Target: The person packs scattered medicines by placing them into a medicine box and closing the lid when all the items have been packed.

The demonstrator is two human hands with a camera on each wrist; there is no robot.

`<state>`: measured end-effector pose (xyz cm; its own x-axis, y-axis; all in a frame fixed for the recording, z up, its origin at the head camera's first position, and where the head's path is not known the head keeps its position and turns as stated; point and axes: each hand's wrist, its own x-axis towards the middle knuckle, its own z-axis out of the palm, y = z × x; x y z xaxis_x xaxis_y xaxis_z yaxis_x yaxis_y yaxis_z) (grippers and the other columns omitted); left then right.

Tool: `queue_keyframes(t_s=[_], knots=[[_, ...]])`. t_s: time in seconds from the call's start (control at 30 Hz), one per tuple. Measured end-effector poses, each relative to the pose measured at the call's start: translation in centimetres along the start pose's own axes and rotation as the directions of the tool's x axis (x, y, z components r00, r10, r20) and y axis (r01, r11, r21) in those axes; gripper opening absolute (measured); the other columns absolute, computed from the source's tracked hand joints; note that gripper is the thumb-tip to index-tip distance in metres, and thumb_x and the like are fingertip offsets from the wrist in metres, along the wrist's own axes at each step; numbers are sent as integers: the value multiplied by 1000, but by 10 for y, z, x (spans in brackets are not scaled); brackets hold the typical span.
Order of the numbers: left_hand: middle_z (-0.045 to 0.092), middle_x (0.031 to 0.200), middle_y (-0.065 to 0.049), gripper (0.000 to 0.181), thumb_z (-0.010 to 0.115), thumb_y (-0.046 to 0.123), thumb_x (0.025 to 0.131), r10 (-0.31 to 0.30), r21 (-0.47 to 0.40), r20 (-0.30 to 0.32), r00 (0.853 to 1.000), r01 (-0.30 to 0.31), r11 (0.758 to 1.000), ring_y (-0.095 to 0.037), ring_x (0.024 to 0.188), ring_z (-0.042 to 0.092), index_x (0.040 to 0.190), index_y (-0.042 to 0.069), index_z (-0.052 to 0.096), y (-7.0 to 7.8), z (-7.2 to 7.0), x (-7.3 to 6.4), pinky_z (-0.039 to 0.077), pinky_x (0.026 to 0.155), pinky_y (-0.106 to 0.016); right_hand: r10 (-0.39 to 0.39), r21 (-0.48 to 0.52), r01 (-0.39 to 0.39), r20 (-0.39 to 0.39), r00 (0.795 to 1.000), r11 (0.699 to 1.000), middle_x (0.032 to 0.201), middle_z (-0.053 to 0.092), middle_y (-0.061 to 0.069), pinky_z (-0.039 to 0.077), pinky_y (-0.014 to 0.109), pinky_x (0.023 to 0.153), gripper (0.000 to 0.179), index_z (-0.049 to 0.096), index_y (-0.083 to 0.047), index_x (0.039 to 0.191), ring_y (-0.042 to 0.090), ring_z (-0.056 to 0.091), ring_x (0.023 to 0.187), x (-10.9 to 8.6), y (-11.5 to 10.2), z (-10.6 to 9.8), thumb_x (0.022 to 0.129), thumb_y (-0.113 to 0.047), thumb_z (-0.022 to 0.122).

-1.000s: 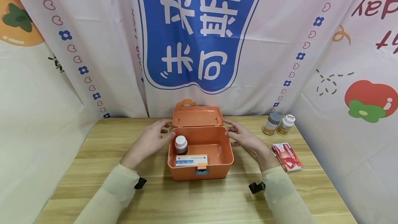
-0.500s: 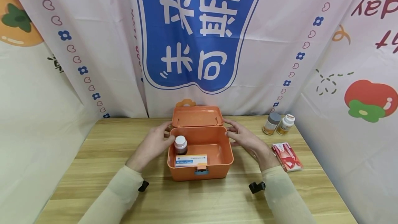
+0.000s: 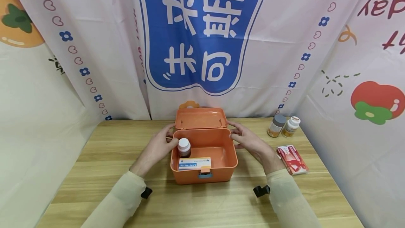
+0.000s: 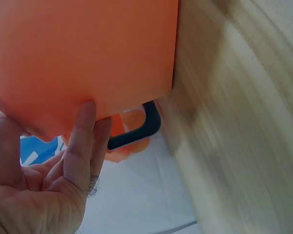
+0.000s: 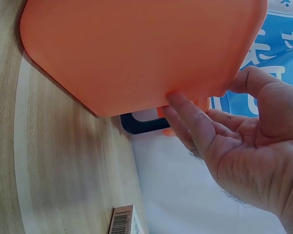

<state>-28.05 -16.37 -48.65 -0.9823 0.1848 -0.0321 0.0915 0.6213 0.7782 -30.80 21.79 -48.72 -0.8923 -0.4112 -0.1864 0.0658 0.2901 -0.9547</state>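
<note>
An orange lidded storage box (image 3: 202,177) stands on the table, its lid (image 3: 200,118) tipped back. At its back left corner my left hand (image 3: 158,147) holds the side, thumb at the rim and fingers against the outer wall (image 4: 83,53). My right hand (image 3: 253,143) holds the back right corner the same way, with fingertips on the outer wall (image 5: 141,53) in the right wrist view. Inside, at the left, are a white-capped pill bottle (image 3: 184,147) and a white and blue medicine box (image 3: 193,164). A blue latch (image 3: 205,175) is on the front.
On the wooden table (image 3: 202,207), at the back right, stand a grey-capped bottle (image 3: 276,126) and a white-capped bottle (image 3: 291,127). A red and white packet (image 3: 292,160) lies beside my right forearm. A printed curtain (image 3: 202,105) hangs right behind the lid.
My left hand has shifted slightly right and closer against the storage box's left side, with its forearm following. The right hand, storage box and contents look unchanged.
</note>
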Motion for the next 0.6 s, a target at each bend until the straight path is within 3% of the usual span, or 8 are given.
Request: queue_keyframes(t_s=[0.23,0.6], knots=[[75,150,-27,71,62,21,112,-4,-6,-10,1000,4,1000,-42,137,77,179,5,44,-3,0,1,64,118,-59,-3,-28,3,-11,1000,1000,168,56,34,64,55,121,76,27,-11,187,38,66,149,-3,-5,1,117,-12,55],[75,148,-27,71,62,20,111,-1,-1,-16,1000,1,1000,-42,135,78,178,3,45,-2,1,2,65,117,-59,-45,-61,43,-36,998,997,171,54,41,63,54,123,72,27,2,184,52,62,158,-12,-10,-6,122,-13,59]])
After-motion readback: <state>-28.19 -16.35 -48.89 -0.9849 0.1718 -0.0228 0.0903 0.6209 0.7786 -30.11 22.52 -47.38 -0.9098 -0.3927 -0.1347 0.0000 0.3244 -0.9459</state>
